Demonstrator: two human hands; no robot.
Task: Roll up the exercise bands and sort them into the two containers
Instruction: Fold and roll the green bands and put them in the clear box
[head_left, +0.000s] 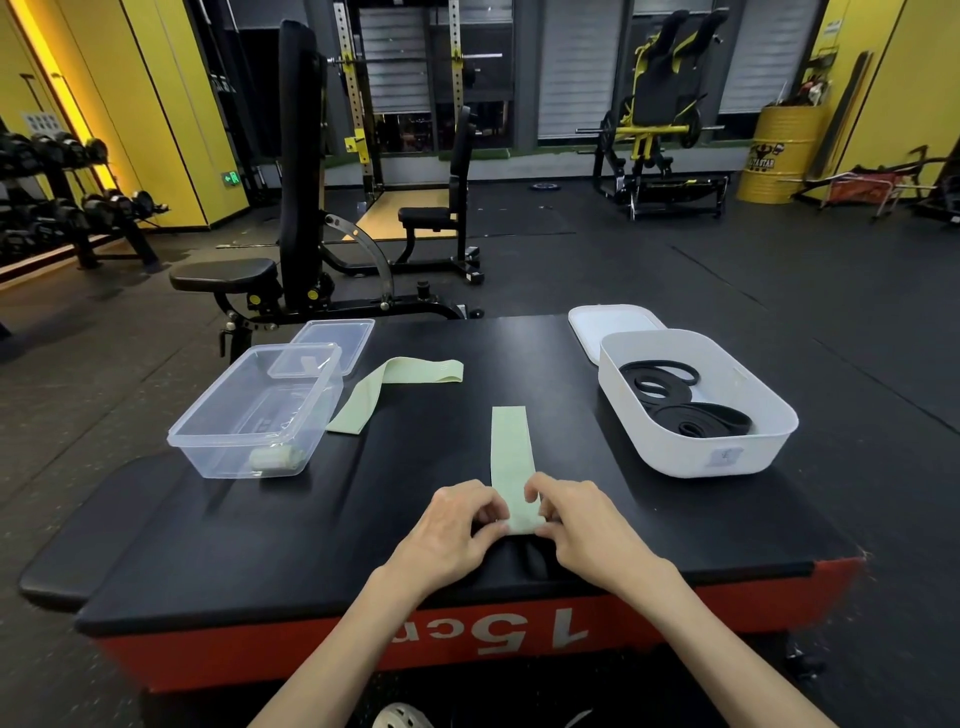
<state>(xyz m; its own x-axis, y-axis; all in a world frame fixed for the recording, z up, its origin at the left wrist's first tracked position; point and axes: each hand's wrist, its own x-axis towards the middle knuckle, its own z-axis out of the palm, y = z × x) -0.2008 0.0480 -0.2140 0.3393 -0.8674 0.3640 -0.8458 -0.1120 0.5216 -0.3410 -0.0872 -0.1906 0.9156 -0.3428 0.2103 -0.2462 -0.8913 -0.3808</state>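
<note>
Head view, lower centre, left hand (457, 525) and right hand (576, 519), curled fingers pinching near end of flat pale green fabric band (511, 457) on black padded platform (311, 519)

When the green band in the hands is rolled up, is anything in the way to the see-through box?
Nothing tall blocks it. The left hand and right hand pinch the green band at its near end. Toward the clear box, only a second green band lies flat beside the box's right wall, probably easy to pass over.
</note>
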